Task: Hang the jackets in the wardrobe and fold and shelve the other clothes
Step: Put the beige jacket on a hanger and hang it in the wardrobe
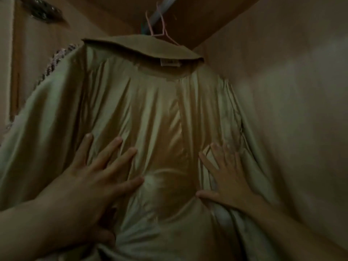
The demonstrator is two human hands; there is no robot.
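A beige jacket is hung open on a pink hanger inside the wardrobe, its shiny lining shown.

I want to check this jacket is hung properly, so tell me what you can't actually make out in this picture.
- Hanger, head view: its arms are hidden under the jacket's collar.
- Rail: cut off by the top edge.
- Label: too blurred to read.
- Jacket: its hem runs off the bottom edge, its outer face is turned away.
- Patterned garment: mostly hidden behind the jacket.
- Right hand: fingertips blurred by motion.
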